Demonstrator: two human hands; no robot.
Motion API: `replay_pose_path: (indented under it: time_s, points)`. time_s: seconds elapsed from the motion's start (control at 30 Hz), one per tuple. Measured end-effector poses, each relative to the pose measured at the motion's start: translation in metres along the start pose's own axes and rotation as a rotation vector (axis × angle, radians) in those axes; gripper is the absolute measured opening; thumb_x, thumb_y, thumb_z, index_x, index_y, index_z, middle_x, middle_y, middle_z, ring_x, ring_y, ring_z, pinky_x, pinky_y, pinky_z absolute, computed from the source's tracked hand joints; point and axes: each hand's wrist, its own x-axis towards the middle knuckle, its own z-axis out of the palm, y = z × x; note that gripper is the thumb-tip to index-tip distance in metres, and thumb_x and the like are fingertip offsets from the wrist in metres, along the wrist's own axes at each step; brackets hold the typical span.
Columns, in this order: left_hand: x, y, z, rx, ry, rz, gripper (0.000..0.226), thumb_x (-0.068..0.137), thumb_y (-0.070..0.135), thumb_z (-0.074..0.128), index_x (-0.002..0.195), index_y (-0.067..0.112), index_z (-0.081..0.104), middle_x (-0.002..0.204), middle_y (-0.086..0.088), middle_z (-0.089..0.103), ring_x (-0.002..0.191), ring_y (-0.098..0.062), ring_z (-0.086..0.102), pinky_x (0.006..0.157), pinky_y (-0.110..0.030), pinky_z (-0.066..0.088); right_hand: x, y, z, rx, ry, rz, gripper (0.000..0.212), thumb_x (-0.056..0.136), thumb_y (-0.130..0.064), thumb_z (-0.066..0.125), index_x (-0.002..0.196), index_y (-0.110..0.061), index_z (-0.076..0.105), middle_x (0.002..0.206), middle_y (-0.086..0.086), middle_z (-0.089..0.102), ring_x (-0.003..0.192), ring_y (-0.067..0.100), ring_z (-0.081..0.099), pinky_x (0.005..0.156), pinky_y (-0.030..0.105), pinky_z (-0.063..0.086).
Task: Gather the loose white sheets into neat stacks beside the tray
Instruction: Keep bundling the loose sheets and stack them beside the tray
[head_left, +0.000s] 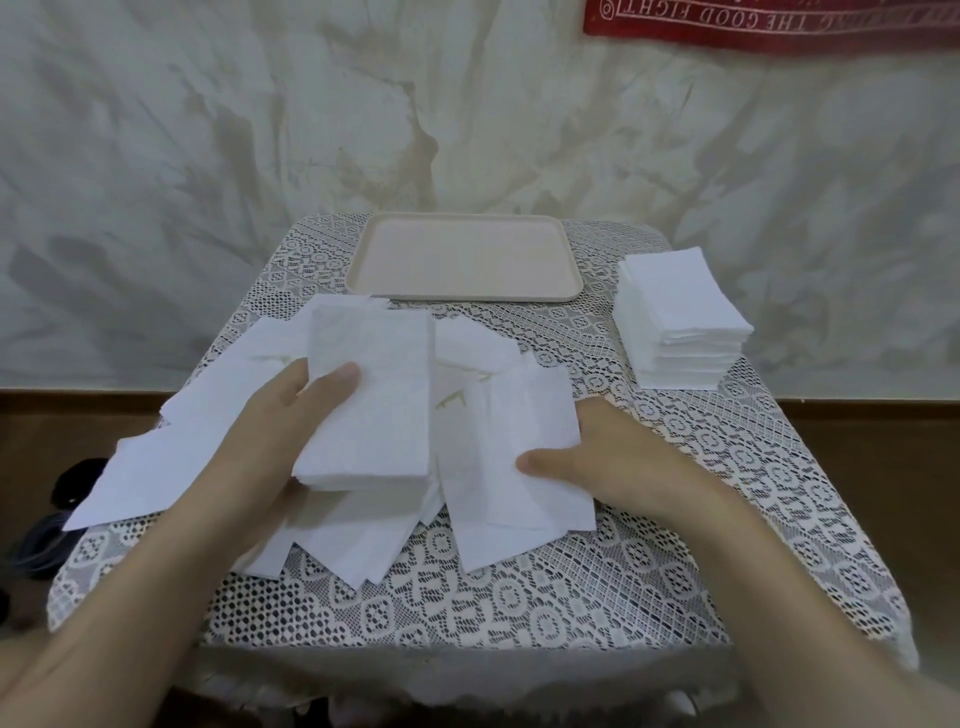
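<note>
Gripping stack (369, 410) (thumb atop): left hand (270, 421) | pinching loose sheet (514, 504): right hand (613, 457)

There is one tray (462, 254) at the far middle, one neat stack (680, 317) at the right, one smaller bundle (369, 395) nearer, and loose sheets (156, 467) too overlapped to count exactly.
</note>
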Motion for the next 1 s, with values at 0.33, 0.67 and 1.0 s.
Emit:
replay_pose_path:
  time_s: [0.33,0.67,1.0]
  points:
    - [-0.002,0.001,0.004,-0.073,0.034,0.031,0.034,0.099,0.045,0.059,0.119,0.020,0.070,0.109,-0.003,0.079,0.095,-0.020,0.076,0.085,-0.042,0.055,-0.003,-0.003,-0.015,0.076,0.016,0.000,0.010,0.092,-0.022,0.074,0.101,-0.018,0.075,0.100,-0.005,0.078,0.093,0.012,0.074,0.087,0.031,0.058]
    - [0.003,-0.003,0.001,-0.153,0.004,0.024,0.050,0.094,0.045,0.071,0.134,0.015,0.066,0.125,-0.013,0.076,0.116,-0.034,0.072,0.102,-0.055,0.052,-0.006,-0.001,-0.024,0.431,0.221,-0.114,0.014,0.095,-0.018,0.070,0.106,-0.027,0.070,0.100,-0.011,0.079,0.092,0.008,0.074,0.079,0.027,0.058]
    - [0.003,-0.010,0.017,-0.098,-0.031,0.088,0.043,0.095,0.043,0.061,0.129,0.017,0.065,0.117,-0.005,0.079,0.104,-0.023,0.077,0.081,-0.038,0.059,-0.008,-0.022,-0.005,0.706,0.132,-0.167,0.022,0.095,-0.012,0.067,0.115,-0.021,0.070,0.101,-0.008,0.079,0.088,0.008,0.075,0.071,0.025,0.057]
